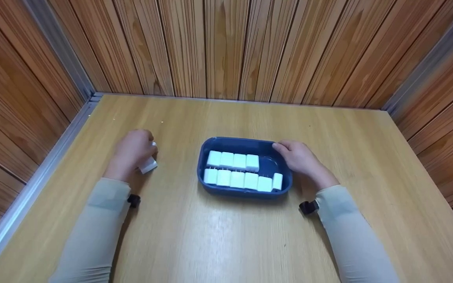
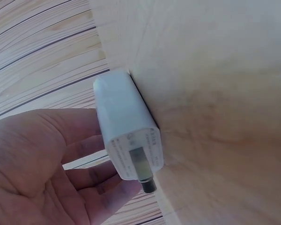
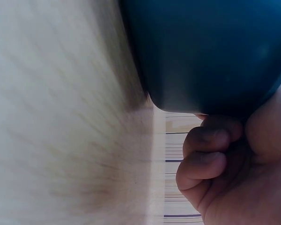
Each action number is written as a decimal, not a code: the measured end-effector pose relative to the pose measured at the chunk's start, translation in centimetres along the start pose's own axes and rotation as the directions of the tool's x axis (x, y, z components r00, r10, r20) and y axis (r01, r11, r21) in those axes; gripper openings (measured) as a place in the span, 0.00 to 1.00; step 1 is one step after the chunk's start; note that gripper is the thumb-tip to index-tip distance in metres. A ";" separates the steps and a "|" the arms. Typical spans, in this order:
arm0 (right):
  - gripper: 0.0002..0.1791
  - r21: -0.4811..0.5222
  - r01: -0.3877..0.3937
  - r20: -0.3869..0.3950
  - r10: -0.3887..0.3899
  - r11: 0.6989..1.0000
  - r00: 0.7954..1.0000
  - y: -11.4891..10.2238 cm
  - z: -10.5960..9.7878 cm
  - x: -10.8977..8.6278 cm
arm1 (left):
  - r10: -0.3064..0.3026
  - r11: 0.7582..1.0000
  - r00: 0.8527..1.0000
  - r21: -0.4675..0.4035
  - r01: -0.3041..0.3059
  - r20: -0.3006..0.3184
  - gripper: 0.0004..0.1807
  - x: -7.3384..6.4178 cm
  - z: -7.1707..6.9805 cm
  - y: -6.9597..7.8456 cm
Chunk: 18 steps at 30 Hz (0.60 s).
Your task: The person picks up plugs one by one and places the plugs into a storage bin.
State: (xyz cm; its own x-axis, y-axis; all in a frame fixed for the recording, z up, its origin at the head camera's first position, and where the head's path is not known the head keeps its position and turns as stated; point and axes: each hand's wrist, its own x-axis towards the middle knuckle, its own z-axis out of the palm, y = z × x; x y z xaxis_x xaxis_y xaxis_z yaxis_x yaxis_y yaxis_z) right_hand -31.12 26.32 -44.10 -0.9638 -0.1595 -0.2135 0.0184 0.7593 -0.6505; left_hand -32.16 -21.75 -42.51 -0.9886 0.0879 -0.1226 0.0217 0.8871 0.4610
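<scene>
On the left of the table, my left hand (image 1: pixel 131 151) holds a white charger plug (image 1: pixel 148 165). In the left wrist view this charger (image 2: pixel 124 105) touches the tabletop, its printed end and prong facing the camera, with fingers beside and behind it. My right hand (image 1: pixel 299 159) grips the right rim of a dark blue tub (image 1: pixel 230 192), thumb over the edge. Up close in the right wrist view, fingers curl against the tub's outer wall (image 3: pixel 201 56). Two rows of white chargers (image 1: pixel 237 179) lie inside; the rightmost front one (image 1: pixel 277 181) stands narrow side on.
The wooden table (image 1: pixel 214 239) carries the tub near its middle. Wood-plank walls (image 1: pixel 226 51) rise behind and on both sides, with a metal strip (image 1: pixel 30 196) along the left edge. Small white specks lie at the back left.
</scene>
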 end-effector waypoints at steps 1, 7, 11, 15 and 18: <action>0.32 0.004 -0.004 0.000 0.004 1.000 1.000 0.0 0.0 0.0 | 0.005 1.000 1.000 -0.005 -0.005 -0.002 0.21 0.0 0.0 0.1; 0.32 0.004 -0.001 0.003 0.001 1.000 1.000 -0.1 -0.1 0.0 | 0.047 0.999 0.999 -0.001 -0.047 -0.026 0.21 0.0 -0.1 0.7; 0.31 0.001 0.001 -0.001 -0.001 1.000 1.000 -0.1 -0.1 0.0 | 0.070 0.997 0.997 0.014 -0.070 -0.045 0.21 0.0 -0.1 1.2; 0.31 -0.005 0.006 -0.009 -0.006 1.000 1.000 0.0 0.0 0.0 | 0.059 0.998 0.997 -0.021 -0.060 -0.050 0.22 0.0 0.1 2.0; 0.31 -0.012 0.015 -0.015 -0.015 1.000 1.000 0.0 0.0 -0.1 | 0.081 0.996 0.994 -0.018 -0.082 -0.080 0.22 -0.1 0.2 2.6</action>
State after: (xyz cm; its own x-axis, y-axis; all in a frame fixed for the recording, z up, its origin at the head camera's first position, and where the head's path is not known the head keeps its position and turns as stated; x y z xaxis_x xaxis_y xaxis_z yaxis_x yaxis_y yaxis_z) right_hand -31.07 26.34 -44.09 -0.9679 -0.1612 -0.1927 0.0009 0.7647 -0.6444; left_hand -32.00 -19.40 -41.46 -0.9924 0.1225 -0.0143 0.1003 0.8687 0.4851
